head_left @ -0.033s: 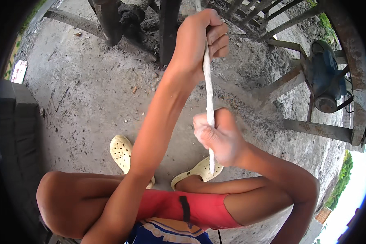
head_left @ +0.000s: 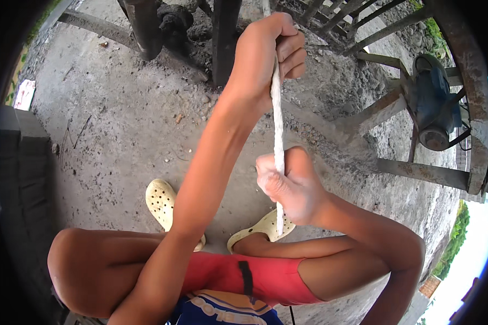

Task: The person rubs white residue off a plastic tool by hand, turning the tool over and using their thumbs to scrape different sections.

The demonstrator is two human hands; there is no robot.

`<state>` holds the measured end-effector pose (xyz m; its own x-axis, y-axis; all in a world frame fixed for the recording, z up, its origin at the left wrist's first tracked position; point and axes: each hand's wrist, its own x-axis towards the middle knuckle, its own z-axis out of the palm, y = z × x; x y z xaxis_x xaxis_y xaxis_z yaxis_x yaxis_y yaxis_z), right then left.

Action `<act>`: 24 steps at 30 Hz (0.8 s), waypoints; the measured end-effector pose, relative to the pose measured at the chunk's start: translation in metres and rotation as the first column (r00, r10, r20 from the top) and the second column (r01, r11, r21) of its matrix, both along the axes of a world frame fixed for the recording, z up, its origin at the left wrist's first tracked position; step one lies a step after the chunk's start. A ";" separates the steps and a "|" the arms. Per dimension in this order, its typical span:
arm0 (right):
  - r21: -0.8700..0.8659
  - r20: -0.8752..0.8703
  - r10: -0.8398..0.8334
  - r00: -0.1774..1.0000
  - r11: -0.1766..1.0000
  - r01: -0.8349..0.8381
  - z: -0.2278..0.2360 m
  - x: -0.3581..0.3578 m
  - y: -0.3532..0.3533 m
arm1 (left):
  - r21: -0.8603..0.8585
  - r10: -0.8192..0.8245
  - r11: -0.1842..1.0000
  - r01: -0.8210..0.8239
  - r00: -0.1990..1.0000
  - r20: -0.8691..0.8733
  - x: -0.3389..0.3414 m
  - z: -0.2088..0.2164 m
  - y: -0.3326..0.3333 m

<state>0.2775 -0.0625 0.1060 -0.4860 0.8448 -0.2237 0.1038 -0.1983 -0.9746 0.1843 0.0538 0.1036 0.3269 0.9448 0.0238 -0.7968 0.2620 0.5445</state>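
Left arm is reaching far out from the lower edge, almost fully extended, with the left hand [head_left: 268, 54] at the far centre of the view. Its fingers are curling fully closed around the upper part of a white rope [head_left: 278, 122], knuckles turned to the right. Right arm is coming in from the lower right, sharply bent at the elbow, forearm angling up and left. The right hand [head_left: 293, 187] is sitting nearer, below the left one, and is making a closed fist around the same rope, thumb side facing far. The rope is running taut and nearly vertical between the two hands; a short tail is hanging out below the right fist, over a cream perforated clog [head_left: 260, 230] on the right foot. A second clog [head_left: 162, 203] is lying just to the left. The person is sitting with knees bent above a rough concrete floor [head_left: 119, 135]. A rusty metal frame [head_left: 423, 173] holding a blue motor [head_left: 431, 103] is standing at the far right, well apart from the hands.
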 end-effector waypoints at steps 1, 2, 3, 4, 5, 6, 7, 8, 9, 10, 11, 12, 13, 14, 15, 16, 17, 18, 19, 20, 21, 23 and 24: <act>0.038 0.040 0.030 0.999 0.999 -0.031 0.001 0.000 -0.004 | -0.010 -0.030 1.000 0.030 0.999 0.012 0.001 0.003 -0.004; 0.000 0.039 0.033 0.999 0.999 -0.033 0.002 0.003 -0.004 | -0.024 -0.023 0.999 0.024 1.000 0.016 0.003 0.004 -0.005; 0.001 0.034 0.033 0.999 0.999 -0.033 0.003 0.002 -0.003 | -0.024 -0.024 0.999 0.024 1.000 0.011 0.001 0.005 -0.004; 0.000 0.030 -0.001 1.000 1.000 0.001 0.004 0.000 0.001 | 0.005 0.014 1.000 -0.014 1.000 -0.008 0.000 0.004 0.001; 0.000 0.025 -0.035 0.999 0.999 0.035 0.005 0.000 0.006 | 0.035 0.051 0.998 -0.050 0.998 -0.026 -0.002 0.003 0.007; 0.005 0.031 -0.042 0.999 0.999 0.042 0.008 0.000 0.018 | 0.019 0.009 1.000 -0.008 0.999 -0.034 -0.005 -0.001 0.025; -0.002 0.099 -0.106 0.989 0.994 0.106 0.009 0.003 0.035 | -0.057 0.061 0.996 -0.067 0.994 -0.089 0.001 0.008 0.034; -0.004 0.168 -0.166 0.972 0.986 0.170 0.011 0.005 0.041 | -0.058 0.056 0.996 -0.062 0.994 -0.091 0.004 0.004 0.042; 0.002 0.169 -0.172 0.970 0.985 0.174 0.008 0.007 0.041 | -0.050 0.056 0.997 -0.061 0.994 -0.093 0.005 0.001 0.046; 0.039 0.197 -0.177 0.964 0.984 0.173 0.002 0.007 0.040 | -0.044 0.054 0.997 -0.058 0.995 -0.090 0.005 -0.004 0.046; 0.076 0.225 -0.182 0.957 0.983 0.169 -0.002 0.007 0.038 | -0.013 0.046 0.999 -0.047 0.996 -0.081 0.004 -0.011 0.044; 0.044 0.180 -0.148 0.973 0.989 0.142 -0.006 0.006 0.035 | 0.012 0.040 0.999 -0.040 0.996 -0.077 0.002 -0.014 0.038; 0.042 0.179 -0.147 0.973 0.989 0.142 -0.006 0.004 0.030 | 0.010 0.041 0.999 -0.040 0.996 -0.078 0.001 -0.009 0.031; 0.010 0.136 -0.120 0.983 0.993 0.120 -0.004 0.002 0.025 | -0.035 0.008 0.999 -0.012 0.995 -0.100 -0.001 -0.004 0.024; -0.022 0.093 -0.093 0.991 0.995 0.095 -0.003 0.001 0.019 | -0.081 -0.023 0.997 0.014 0.993 -0.119 -0.002 0.001 0.018; -0.056 0.015 -0.095 0.995 0.994 0.095 -0.003 0.002 0.013 | -0.087 -0.022 0.996 0.015 0.996 -0.083 0.001 0.002 0.015; -0.062 0.016 -0.092 0.996 0.994 0.093 -0.002 0.004 0.011 | -0.093 -0.020 0.996 0.012 0.996 -0.083 0.002 0.002 0.011; -0.015 0.077 -0.023 0.997 1.000 0.024 0.000 0.007 0.009 | -0.052 -0.064 0.997 0.061 0.996 -0.062 0.002 0.002 0.007; 0.028 0.141 0.044 0.989 0.998 -0.048 0.001 0.009 0.009 | -0.010 -0.109 0.994 0.109 0.993 -0.042 0.004 0.002 0.006; 0.025 0.125 0.047 0.991 0.998 -0.050 0.000 0.011 0.009 | -0.083 -0.108 0.991 0.103 0.992 -0.067 0.009 0.004 0.008; 0.020 0.114 0.048 0.992 0.998 -0.051 -0.002 0.011 0.013 | -0.089 -0.108 0.991 0.101 0.991 -0.077 0.014 0.000 0.014; -0.104 0.077 -0.212 0.974 0.970 0.220 0.002 0.005 0.028 | 0.024 -0.010 1.000 0.013 0.992 -0.130 0.019 -0.003 0.037; -0.108 0.110 -0.243 0.964 0.961 0.255 -0.005 0.009 0.044 | 0.026 -0.009 1.000 0.012 0.991 -0.135 0.020 -0.010 0.053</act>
